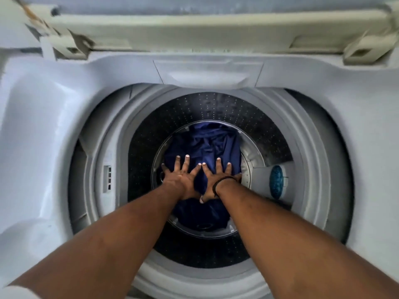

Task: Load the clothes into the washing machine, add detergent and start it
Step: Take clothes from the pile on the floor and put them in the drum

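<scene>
I look straight down into a white top-loading washing machine [49,117] with its lid up. Dark blue clothes [212,143] lie bunched at the bottom of the perforated steel drum [218,108]. Both my arms reach deep into the drum. My left hand [180,176] lies flat on the blue cloth with its fingers spread wide. My right hand [218,180], with a dark band on the wrist, rests flat beside it, fingers spread too. Neither hand grips the fabric. No detergent is in view.
The raised lid [205,29] stands at the far side with its hinges at both ends. A closed compartment flap [208,76] sits at the rear of the opening. A blue lint filter [276,182] is fixed to the drum's right wall. A grey balance ring [103,147] circles the opening.
</scene>
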Available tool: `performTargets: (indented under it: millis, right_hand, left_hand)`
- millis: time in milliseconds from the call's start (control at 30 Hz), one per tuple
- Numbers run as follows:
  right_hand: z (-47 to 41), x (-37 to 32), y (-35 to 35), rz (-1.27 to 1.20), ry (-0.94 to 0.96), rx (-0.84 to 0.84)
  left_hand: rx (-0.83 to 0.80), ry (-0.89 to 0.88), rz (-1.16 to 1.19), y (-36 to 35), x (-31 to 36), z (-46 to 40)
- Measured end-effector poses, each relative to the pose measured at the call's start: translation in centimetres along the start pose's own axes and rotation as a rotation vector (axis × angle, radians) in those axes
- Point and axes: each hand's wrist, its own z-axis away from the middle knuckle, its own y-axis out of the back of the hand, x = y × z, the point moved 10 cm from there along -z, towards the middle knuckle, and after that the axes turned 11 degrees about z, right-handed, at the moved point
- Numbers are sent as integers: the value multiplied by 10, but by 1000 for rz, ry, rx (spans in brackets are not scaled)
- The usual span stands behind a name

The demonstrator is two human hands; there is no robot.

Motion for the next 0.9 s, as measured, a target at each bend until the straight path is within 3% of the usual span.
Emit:
performTargets:
  millis: [267, 367, 467, 567, 767, 900]
  right_hand:
    - [140, 12, 52, -190, 91, 316]
    - [210, 15, 61, -307, 168, 444]
    - [285, 26, 72, -579, 208, 655]
    - [359, 38, 68, -787, 187, 849]
    - [462, 51, 7, -769, -67, 1155]
    - [496, 58, -68, -687, -308, 1167]
  left_hand:
    - [286, -204, 58, 86, 24, 140]
    - [395, -290, 244, 109, 34, 204]
    - [548, -422, 502, 129, 40, 273]
    - [581, -543, 704, 131, 50, 324]
    - [551, -722, 532, 112, 79, 374]
    - [564, -856, 390, 94, 112, 397]
